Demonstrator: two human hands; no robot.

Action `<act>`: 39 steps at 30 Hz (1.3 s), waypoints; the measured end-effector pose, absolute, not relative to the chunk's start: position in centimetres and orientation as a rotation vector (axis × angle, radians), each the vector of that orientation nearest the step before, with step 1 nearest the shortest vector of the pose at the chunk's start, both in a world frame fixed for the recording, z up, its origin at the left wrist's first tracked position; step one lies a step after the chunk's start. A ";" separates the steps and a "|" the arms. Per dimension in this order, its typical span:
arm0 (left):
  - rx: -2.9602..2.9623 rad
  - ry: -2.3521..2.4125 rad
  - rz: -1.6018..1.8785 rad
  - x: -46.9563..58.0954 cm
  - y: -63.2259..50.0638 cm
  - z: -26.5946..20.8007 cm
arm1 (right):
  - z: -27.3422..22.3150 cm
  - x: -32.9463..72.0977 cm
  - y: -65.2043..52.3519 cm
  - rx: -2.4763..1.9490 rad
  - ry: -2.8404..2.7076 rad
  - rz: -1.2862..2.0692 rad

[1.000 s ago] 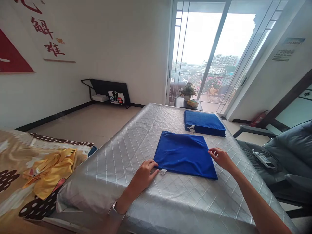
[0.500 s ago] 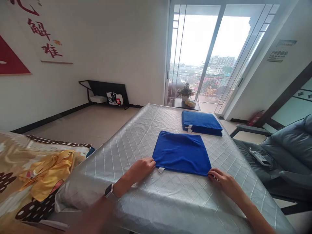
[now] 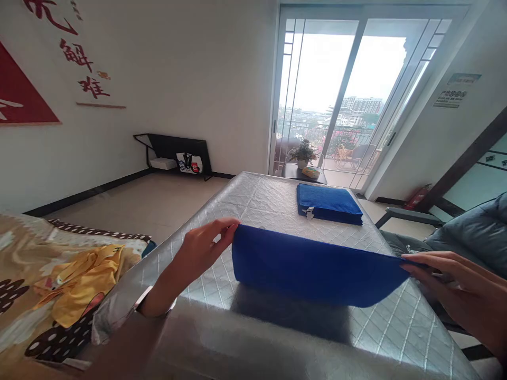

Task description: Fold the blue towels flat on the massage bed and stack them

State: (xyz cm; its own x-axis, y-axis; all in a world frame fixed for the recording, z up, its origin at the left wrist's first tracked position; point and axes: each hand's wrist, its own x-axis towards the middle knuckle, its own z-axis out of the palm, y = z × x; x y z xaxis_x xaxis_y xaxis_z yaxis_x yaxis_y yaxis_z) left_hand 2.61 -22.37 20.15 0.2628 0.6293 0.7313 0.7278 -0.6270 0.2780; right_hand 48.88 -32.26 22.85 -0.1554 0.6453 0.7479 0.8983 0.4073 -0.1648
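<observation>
A blue cloth (image 3: 312, 266) hangs stretched between my two hands above the silver quilted table cover (image 3: 261, 200). My left hand (image 3: 206, 240) pinches its upper left corner between thumb and fingers. At the upper right corner, my right hand (image 3: 459, 279) grips the cloth in the same way. The lower edge of the cloth hangs close to the cover and casts a shadow on it; I cannot tell whether it touches. Behind it lies a neat stack of blue cloths (image 3: 328, 203) with white tags at its front left corner.
On the left a patterned blanket (image 3: 19, 243) carries a yellow garment (image 3: 87, 279). A dark grey armchair (image 3: 471, 237) stands at the right. Beyond the table are a small stand with a potted plant (image 3: 304, 153) and glass sliding doors (image 3: 317, 79).
The blue cloth, flat on the cover before, has been lifted by its near corners and now hangs. Both hands have risen, and my right hand has moved further right.
</observation>
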 end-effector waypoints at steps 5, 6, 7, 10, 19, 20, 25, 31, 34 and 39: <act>-2.565 -1.235 -1.152 3.3 -18.0 23.4 | 25.3 49.1 -27.4 -1.468 -1.905 -0.279; -2.607 -1.204 -1.128 3.6 -16.6 23.7 | 25.4 49.3 -25.9 -1.501 -1.914 -0.217; -2.630 -1.172 -1.117 3.8 -15.3 24.0 | 25.4 49.5 -24.5 -1.533 -1.910 -0.160; -2.598 -1.116 -1.144 4.4 -12.0 25.0 | 26.1 49.3 -21.7 -1.560 -1.853 -0.108; -2.435 -1.200 -1.547 3.6 -14.4 21.0 | 23.8 46.7 -24.7 -1.355 -1.899 -0.259; -2.481 -1.257 -1.554 3.5 -15.2 19.0 | 21.8 46.8 -25.1 -1.348 -1.945 -0.170; -2.965 -1.566 -1.168 3.3 -18.5 9.0 | 10.1 47.1 -26.5 -1.377 -2.067 0.245; -2.946 -1.784 -1.146 4.1 -20.4 4.9 | 3.9 46.9 -28.4 -1.522 -2.061 0.260; -2.847 -1.931 -1.236 4.5 -20.6 4.9 | 3.6 46.9 -28.9 -1.520 -2.038 0.197; -2.753 -2.002 -1.385 4.5 -20.7 4.3 | 3.2 47.0 -29.4 -1.506 -2.049 0.126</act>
